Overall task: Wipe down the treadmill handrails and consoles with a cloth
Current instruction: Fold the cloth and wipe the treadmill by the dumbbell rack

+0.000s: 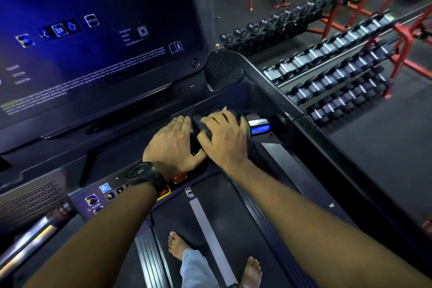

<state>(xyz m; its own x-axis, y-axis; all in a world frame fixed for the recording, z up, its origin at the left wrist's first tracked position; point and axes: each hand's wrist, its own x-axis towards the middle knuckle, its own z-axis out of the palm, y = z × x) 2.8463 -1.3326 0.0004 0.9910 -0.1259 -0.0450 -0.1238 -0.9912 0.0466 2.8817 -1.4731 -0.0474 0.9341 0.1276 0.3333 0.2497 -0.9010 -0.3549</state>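
Observation:
A dark cloth (201,129) lies bunched on the lower part of the treadmill console (233,100), just right of centre. My left hand (173,145), with a black watch on its wrist, presses flat on the cloth's left side. My right hand (224,138) lies over the cloth's right side with fingers curled on it. Both hands touch each other. Most of the cloth is hidden under them. The big dark console screen (93,30) glows blue at the upper left. The right handrail (327,147) runs down the right side.
A lit button panel (102,196) and a red stop button (179,177) sit below my left wrist. A metal grip bar (30,238) is at lower left. My bare feet stand on the belt (210,229). Dumbbell racks (332,65) and red benches stand beyond the treadmill's right side.

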